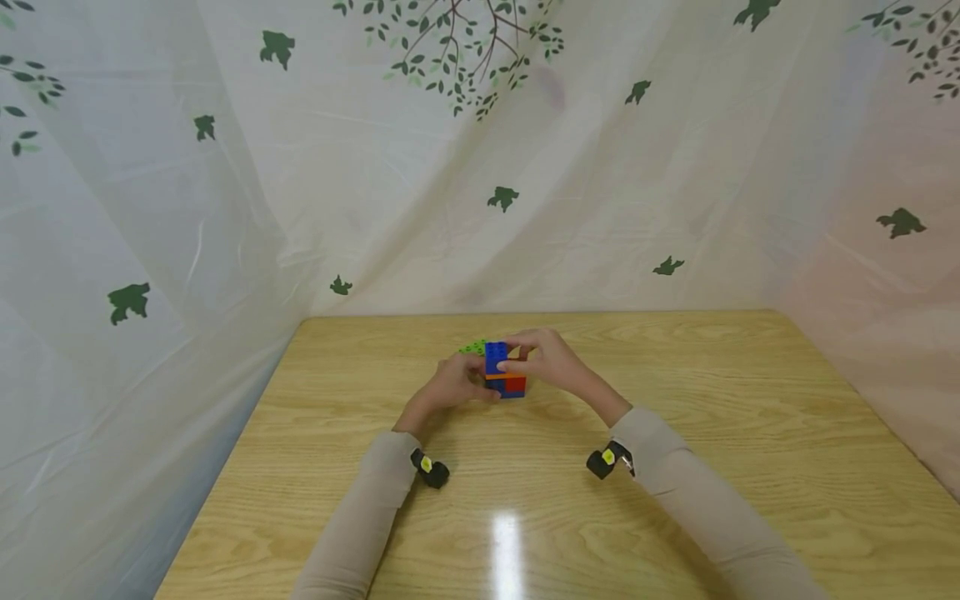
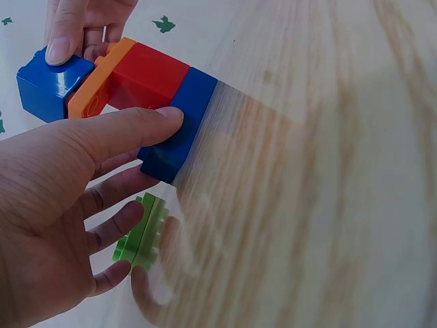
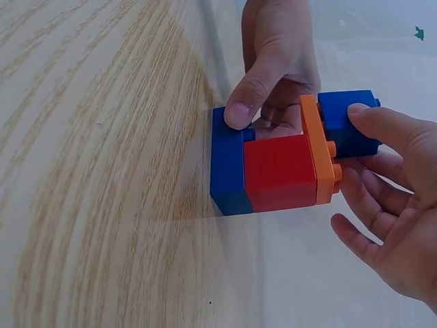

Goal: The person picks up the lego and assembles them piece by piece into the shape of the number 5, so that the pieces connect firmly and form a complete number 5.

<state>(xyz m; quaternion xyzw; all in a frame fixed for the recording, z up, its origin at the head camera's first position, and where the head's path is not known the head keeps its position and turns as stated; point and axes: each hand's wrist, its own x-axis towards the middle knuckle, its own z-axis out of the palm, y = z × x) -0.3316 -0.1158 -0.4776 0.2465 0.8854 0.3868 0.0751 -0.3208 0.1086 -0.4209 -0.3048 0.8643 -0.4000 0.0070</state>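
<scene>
A stack of toy building bricks stands on the table: a long blue brick point(image 3: 229, 171) at the bottom, a red brick point(image 3: 281, 172) above it at one end, then a thin orange brick point(image 3: 316, 150). My left hand point(image 1: 453, 382) grips the bottom blue brick, its thumb on one side. A smaller blue brick point(image 1: 495, 354) is pinched between the thumb and fingers of my right hand point(image 1: 551, 362), right against the orange brick's studded face; whether it is pressed fully on I cannot tell. Beyond the left hand lies a green brick point(image 2: 146, 229), partly hidden by its fingers.
The wooden table point(image 1: 525, 475) runs back to a pale curtain point(image 1: 420, 225) printed with leaves and birds, which also hangs at both sides. Each wrist wears a small black camera; one is the left wrist camera point(image 1: 431, 469).
</scene>
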